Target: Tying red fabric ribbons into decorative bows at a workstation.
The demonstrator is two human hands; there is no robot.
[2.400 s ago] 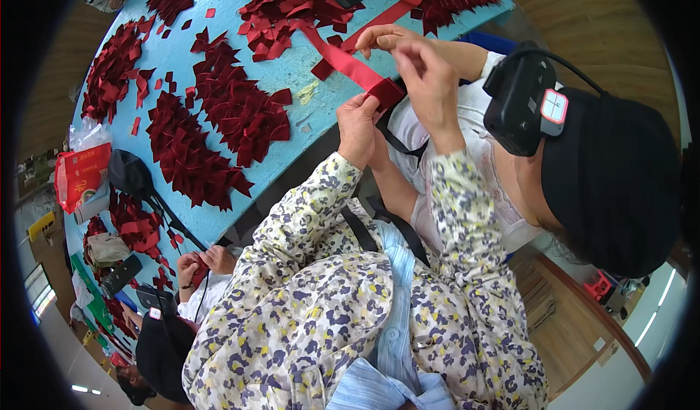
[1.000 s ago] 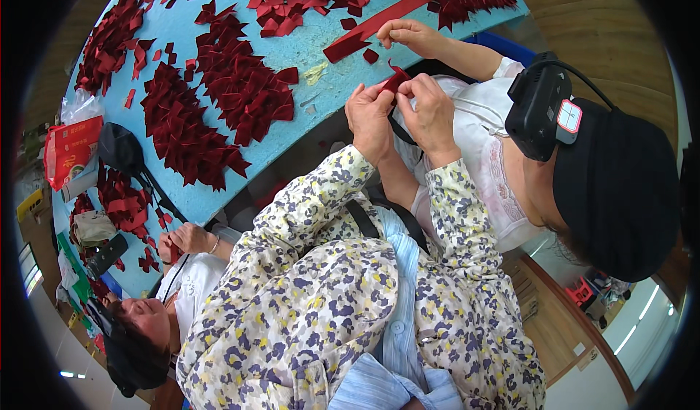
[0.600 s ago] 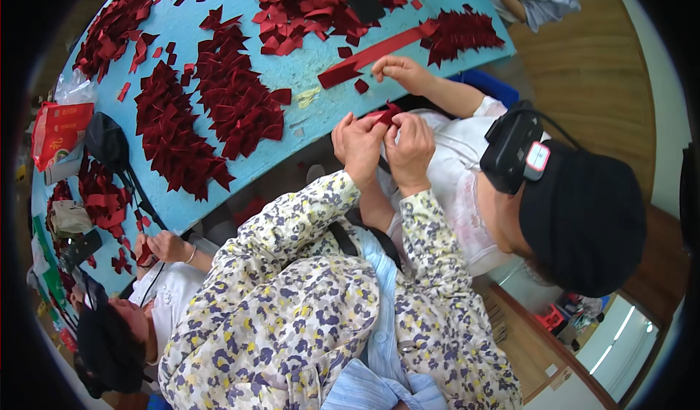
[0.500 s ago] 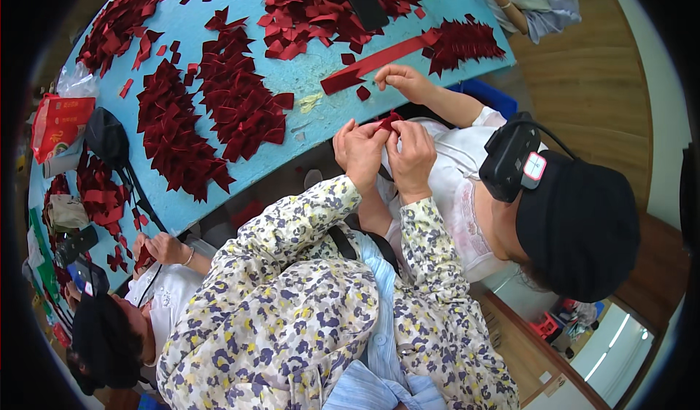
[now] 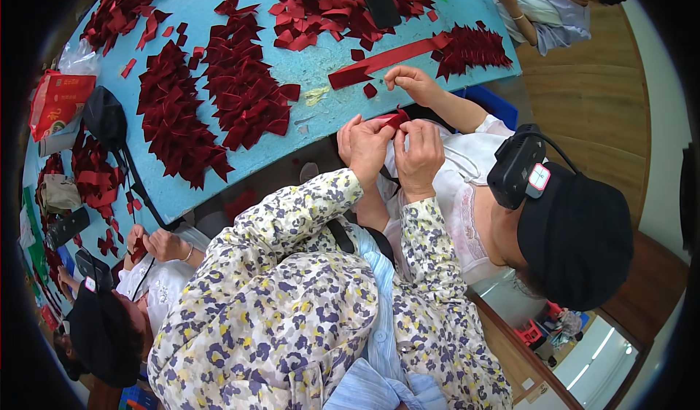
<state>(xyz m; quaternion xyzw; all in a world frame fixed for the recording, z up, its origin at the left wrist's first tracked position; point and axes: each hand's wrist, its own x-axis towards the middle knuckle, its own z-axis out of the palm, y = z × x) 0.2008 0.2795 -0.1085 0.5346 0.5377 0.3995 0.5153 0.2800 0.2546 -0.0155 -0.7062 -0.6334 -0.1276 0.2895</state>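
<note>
Near the table's front edge, my left hand (image 5: 367,146) and my right hand (image 5: 418,155) meet, fingertips almost touching. Between them is a small folded piece of dark red velvet ribbon (image 5: 398,118), pinched by both hands. One pointed end sticks up above my fingers, while the lower part is hidden behind them. Just beyond my hands, a co-worker's bent hand (image 5: 413,85) hovers by the table edge, close to a long flat red ribbon (image 5: 364,71) and a small loose red square (image 5: 370,90).
Rows of folded red velvet pieces (image 5: 175,115) cover the blue table (image 5: 277,164), with a heap (image 5: 321,9) and a dark phone (image 5: 378,3) farther back. Co-workers sit close on both sides, one wearing a black cap (image 5: 580,235). A blue bin (image 5: 490,105) stands under the table's right edge.
The ribbon piece has turned slightly in my fingers, and more of it shows above them. My hands have stayed together; the whole view has shifted a little.
</note>
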